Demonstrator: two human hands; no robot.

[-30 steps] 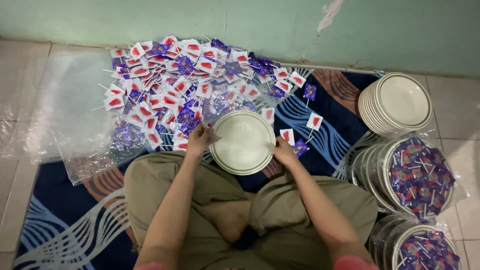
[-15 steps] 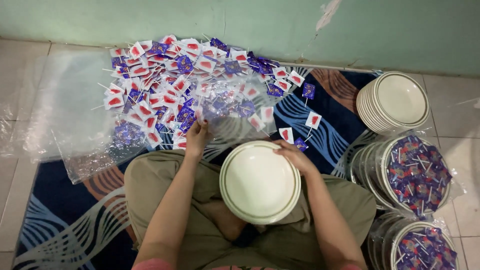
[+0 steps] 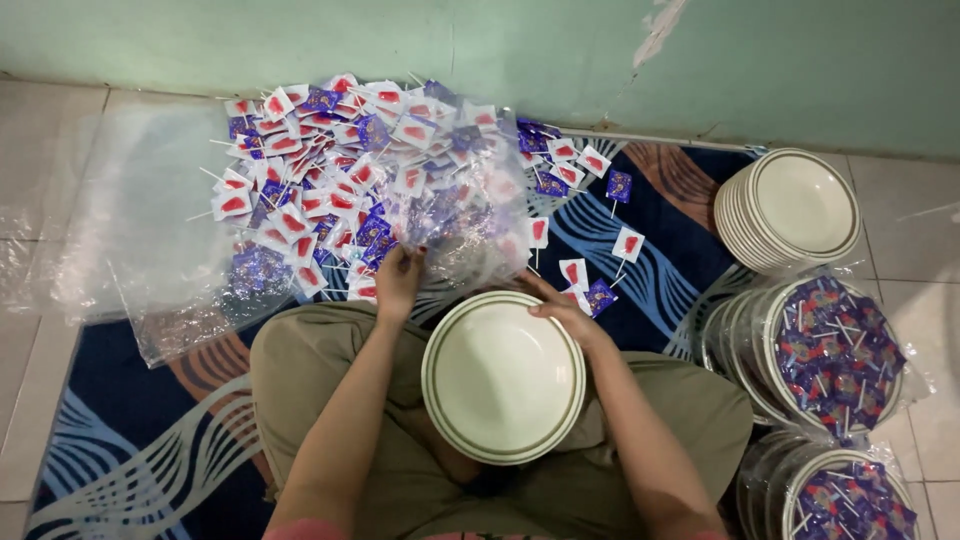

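White plate (image 3: 503, 377) with green rim bands now sits on our lap, pulled back from the candy pile (image 3: 350, 180) where it lay a second ago; only one view here; right hand (image 3: 560, 312) grips its far rim, fingers closed on it; left hand (image 3: 398, 280) reaches forward, fingertips pinched in the wrapped sweets on the plastic sheet (image 3: 120, 250); empty plate stack (image 3: 790, 208) sits right.

The plate (image 3: 503, 377) looks like glazed ceramic, smooth and faintly glossy, as does the stack of plates (image 3: 790, 208). The lollipop wrappers (image 3: 330, 180) are shiny printed plastic, under a clear, crinkled plastic sheet (image 3: 130, 240) that glints. The rug (image 3: 140, 430) is matt woven cloth; the floor tiles (image 3: 40, 170) are smooth; the wall (image 3: 300, 35) wears matt, chipped paint.
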